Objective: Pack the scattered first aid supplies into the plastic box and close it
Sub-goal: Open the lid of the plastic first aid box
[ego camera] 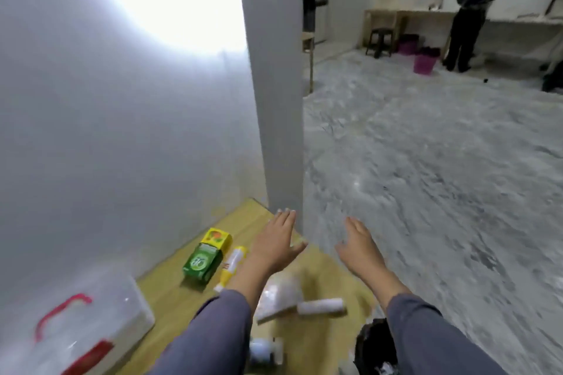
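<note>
A clear plastic box [91, 323] with a red handle and red latch stands at the lower left of a small wooden table [170, 292], its lid down. A green carton [201, 263], a yellow carton [217, 238] and a yellow-white tube [232, 266] lie beside the wall. A clear plastic packet [278, 298] and a white bandage roll [320, 306] lie near the table's right edge. A small white bottle [266, 350] is at the bottom. My left hand [275, 243] and my right hand [361, 248] hover above the table, fingers spread, holding nothing.
A white wall [122, 131] and a grey pillar [277, 100] border the table at the back. A black object [374, 347] sits at the lower right. The grey concrete floor spreads right. Another person [469, 12] stands far off at a bench, near purple buckets [423, 63].
</note>
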`<move>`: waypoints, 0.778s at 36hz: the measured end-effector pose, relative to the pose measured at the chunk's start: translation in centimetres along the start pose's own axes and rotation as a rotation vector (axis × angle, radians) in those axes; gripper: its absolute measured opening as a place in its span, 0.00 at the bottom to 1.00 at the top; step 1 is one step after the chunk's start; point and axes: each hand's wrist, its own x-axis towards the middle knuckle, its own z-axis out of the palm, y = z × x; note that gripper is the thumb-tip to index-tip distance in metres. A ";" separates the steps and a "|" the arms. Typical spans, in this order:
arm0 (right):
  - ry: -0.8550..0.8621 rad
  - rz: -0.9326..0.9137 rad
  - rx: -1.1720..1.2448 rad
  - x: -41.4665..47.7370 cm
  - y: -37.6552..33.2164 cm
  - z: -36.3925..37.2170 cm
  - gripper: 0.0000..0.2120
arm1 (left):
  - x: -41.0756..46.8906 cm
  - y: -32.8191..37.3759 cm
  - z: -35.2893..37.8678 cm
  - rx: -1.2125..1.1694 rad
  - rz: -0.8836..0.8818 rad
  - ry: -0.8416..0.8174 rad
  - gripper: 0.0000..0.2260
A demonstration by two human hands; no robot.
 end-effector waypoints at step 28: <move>0.072 -1.431 -0.415 -9.7 -25.2 28.9 0.36 | -30.9 -28.6 4.3 -0.008 -0.552 0.491 0.42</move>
